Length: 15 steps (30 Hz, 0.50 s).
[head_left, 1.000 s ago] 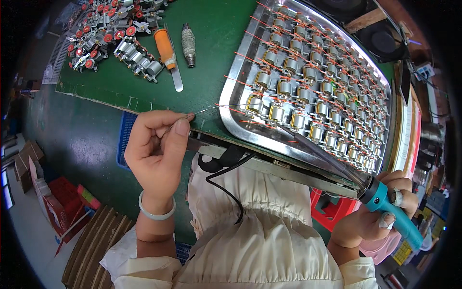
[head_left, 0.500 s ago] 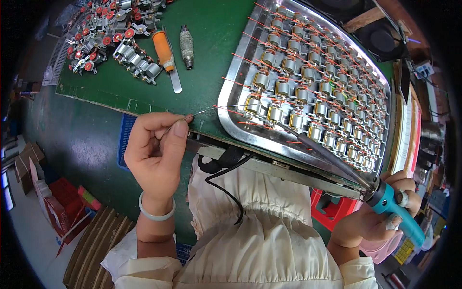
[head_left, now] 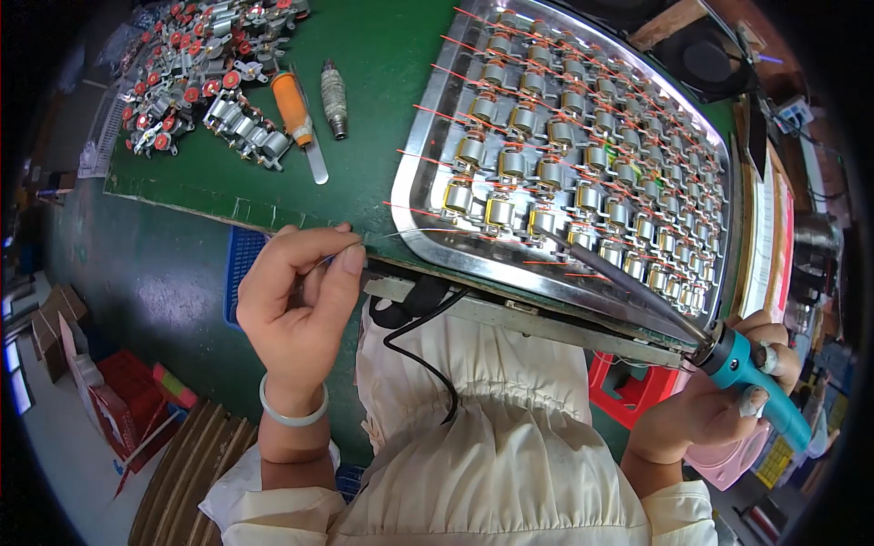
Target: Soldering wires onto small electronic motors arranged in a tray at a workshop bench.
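Thumb and forefinger of my left hand (head_left: 300, 296) pinch a thin solder wire (head_left: 391, 235). The wire stretches right over the near left corner of a shiny metal tray (head_left: 510, 262); its far end is hard to make out. My right hand (head_left: 715, 405) is wrapped round the teal handle of a soldering iron (head_left: 633, 287), with light wraps on some fingers. The iron's tip lies beside the third small metal coil part (head_left: 542, 221) of the nearest row. Rows of such parts, with red-orange leads poking out, fill the tray.
On the green bench (head_left: 373, 91), a pile of metal parts with red discs (head_left: 196, 77) lies far left. Nearby are an orange-handled tool with a flat blade (head_left: 291, 109) and a wrapped rod (head_left: 334, 100). A black cable (head_left: 423, 355) hangs at the bench edge; a red stool (head_left: 619, 391) stands below.
The iron's tip has shifted right, from the second coil part to the third. The solder wire has drawn back toward the tray's near rim. The whole view has shifted slightly.
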Each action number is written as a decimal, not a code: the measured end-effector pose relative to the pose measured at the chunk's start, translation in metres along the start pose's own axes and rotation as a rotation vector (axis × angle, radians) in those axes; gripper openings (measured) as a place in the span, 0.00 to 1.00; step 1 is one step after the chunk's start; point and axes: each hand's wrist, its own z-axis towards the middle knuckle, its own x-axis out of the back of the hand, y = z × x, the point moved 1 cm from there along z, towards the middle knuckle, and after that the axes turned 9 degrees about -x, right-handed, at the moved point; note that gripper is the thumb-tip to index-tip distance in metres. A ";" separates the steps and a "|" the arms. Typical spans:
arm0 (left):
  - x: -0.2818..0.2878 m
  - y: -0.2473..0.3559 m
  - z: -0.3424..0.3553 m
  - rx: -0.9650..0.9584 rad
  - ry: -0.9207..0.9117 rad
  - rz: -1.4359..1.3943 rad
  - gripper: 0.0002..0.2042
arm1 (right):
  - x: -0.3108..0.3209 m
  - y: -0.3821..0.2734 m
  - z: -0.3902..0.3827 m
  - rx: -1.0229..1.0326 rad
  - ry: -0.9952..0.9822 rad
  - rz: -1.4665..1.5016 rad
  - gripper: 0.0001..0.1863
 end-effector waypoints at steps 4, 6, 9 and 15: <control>-0.008 0.016 0.000 -0.037 0.067 0.083 0.05 | 0.030 0.003 0.006 0.045 0.029 0.017 0.17; -0.010 0.024 -0.004 -0.123 0.056 0.138 0.06 | 0.048 0.004 0.011 0.067 0.093 0.000 0.16; -0.018 0.044 -0.005 -0.290 -0.003 0.180 0.06 | 0.080 0.006 0.015 0.038 0.152 0.080 0.16; -0.058 0.085 0.004 -0.004 -0.326 -0.021 0.05 | 0.144 0.014 0.014 0.023 0.426 0.113 0.16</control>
